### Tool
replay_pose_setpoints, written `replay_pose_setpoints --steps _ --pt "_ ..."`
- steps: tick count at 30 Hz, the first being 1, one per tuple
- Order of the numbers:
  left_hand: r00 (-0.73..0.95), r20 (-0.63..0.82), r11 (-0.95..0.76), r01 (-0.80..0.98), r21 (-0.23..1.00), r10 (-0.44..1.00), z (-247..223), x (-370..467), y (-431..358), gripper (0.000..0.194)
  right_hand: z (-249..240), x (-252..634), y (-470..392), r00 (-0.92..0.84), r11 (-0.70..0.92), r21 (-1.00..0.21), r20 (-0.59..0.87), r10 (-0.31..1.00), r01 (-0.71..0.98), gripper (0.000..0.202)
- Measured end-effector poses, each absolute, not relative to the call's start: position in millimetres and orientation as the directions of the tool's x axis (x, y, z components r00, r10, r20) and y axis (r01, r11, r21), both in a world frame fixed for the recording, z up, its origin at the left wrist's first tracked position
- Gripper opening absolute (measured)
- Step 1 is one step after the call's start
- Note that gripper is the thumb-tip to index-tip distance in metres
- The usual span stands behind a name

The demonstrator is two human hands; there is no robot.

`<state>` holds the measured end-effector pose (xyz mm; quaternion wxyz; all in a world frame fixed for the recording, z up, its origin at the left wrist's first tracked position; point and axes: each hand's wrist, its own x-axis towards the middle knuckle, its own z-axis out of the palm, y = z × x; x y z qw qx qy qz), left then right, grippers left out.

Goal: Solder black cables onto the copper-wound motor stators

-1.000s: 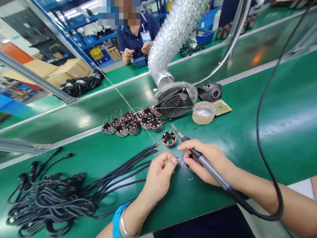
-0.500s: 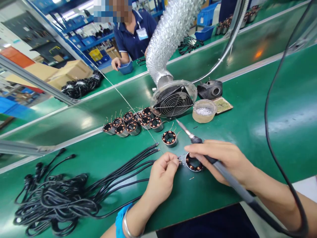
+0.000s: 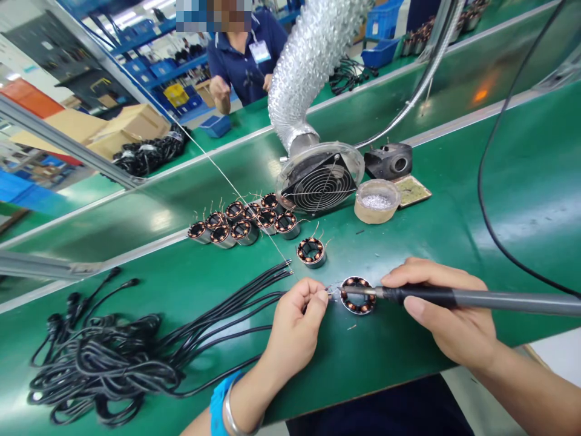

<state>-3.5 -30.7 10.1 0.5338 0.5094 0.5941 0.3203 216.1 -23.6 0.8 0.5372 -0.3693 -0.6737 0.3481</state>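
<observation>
The left hand (image 3: 297,315) pinches thin wires (image 3: 334,291) beside a coil (image 3: 362,310); the right hand (image 3: 467,330) grips a soldering iron (image 3: 512,301). Apparently soldering, this calls for a steady tip.

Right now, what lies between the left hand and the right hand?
The head view shows a copper-wound ring, overlapped by the metal end of the soldering iron in the right hand, and thin wires at the left hand.
</observation>
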Motion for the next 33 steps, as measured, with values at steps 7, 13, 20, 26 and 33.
replay_pose_setpoints --steps 7,13,20,26,33 --pt "0.082 -0.286 0.254 0.279 0.926 0.955 12 -3 -30 0.027 3 215 -24 -0.154 0.497 -0.857 0.477 0.865 0.135 0.021" --pt "0.09 -0.28 0.246 0.278 0.929 0.956 10 -3 -31 0.025 6 214 -24 -0.165 0.501 -0.856 0.48 0.862 0.128 0.021" --pt "0.106 -0.269 0.23 0.287 0.93 0.957 7 -5 -34 0.024 11 214 -28 -0.261 0.53 -0.834 0.483 0.836 0.154 0.024" --pt "0.115 -0.274 0.232 0.286 0.93 0.955 6 -5 -33 0.025 15 205 -32 -0.251 0.65 -0.741 0.605 0.755 0.17 0.028" --pt "0.12 -0.242 0.2 0.282 0.938 0.963 4 -5 -33 0.026 15 206 -32 -0.188 0.684 -0.719 0.66 0.728 0.124 0.03"
